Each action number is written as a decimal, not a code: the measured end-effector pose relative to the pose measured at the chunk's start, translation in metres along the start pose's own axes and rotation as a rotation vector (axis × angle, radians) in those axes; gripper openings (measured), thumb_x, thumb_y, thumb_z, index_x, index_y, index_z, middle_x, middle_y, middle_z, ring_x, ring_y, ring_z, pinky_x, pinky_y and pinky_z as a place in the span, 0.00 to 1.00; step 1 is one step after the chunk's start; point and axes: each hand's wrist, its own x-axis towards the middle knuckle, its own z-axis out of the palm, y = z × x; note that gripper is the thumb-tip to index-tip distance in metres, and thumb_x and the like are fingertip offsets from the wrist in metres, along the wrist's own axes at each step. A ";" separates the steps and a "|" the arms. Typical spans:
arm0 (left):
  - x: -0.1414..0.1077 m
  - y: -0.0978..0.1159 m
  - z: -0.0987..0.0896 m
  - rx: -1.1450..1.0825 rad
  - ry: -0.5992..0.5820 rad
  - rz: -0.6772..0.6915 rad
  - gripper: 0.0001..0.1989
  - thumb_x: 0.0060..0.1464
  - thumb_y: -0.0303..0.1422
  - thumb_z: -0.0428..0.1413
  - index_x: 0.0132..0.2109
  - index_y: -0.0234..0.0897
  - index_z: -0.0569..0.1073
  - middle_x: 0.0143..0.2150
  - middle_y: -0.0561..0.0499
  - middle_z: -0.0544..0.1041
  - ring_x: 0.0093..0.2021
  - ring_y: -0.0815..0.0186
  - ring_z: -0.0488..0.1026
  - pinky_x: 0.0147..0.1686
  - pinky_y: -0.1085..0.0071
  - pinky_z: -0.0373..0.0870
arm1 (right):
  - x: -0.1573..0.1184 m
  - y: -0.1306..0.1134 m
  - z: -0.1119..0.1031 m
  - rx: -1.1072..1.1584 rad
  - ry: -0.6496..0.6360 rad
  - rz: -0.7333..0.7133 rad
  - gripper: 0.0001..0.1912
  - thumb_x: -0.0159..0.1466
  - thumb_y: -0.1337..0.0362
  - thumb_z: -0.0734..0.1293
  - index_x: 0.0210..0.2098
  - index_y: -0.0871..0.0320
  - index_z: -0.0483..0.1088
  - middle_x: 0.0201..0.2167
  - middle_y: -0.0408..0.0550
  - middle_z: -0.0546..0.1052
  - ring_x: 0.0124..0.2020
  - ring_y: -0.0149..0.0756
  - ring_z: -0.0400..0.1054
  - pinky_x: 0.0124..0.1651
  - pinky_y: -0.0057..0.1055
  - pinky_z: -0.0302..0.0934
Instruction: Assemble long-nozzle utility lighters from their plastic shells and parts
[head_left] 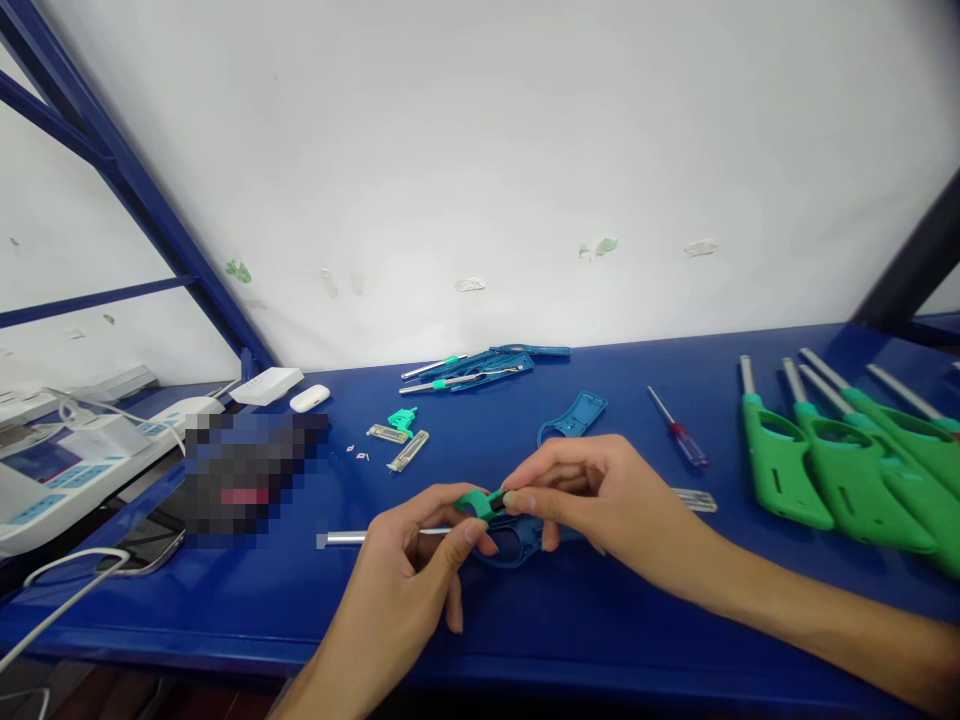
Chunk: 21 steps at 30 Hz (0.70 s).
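Between the thumb and fingers of my left hand [420,555] is a green plastic lighter trigger [474,502]. My right hand [592,490] pinches a small black part [496,501] at the trigger's right end; its exact kind is too small to tell. Beneath both hands lies a blue lighter handle shell [510,550], partly covered by them. A metal lighter tube [345,538] sticks out to the left behind my left hand. Another blue shell half [574,415] rests just beyond my right hand, and a clear fuel tank [697,499] shows past my right wrist.
Several green lighters [787,470] lie at right, near a purple-handled screwdriver [679,435]. Opened blue lighters [480,372] lie by the wall. Clear tanks [409,451] and a green trigger [403,420] are left of centre. A phone [146,540], power strip [45,500] and white earbud case [310,398] stand left.
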 end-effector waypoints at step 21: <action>-0.003 0.001 0.001 0.079 0.021 -0.013 0.18 0.65 0.45 0.57 0.51 0.37 0.77 0.33 0.50 0.80 0.16 0.76 0.67 0.18 0.79 0.60 | -0.006 0.002 0.004 -0.175 0.082 -0.063 0.09 0.66 0.53 0.72 0.38 0.51 0.80 0.32 0.39 0.80 0.24 0.25 0.70 0.28 0.26 0.63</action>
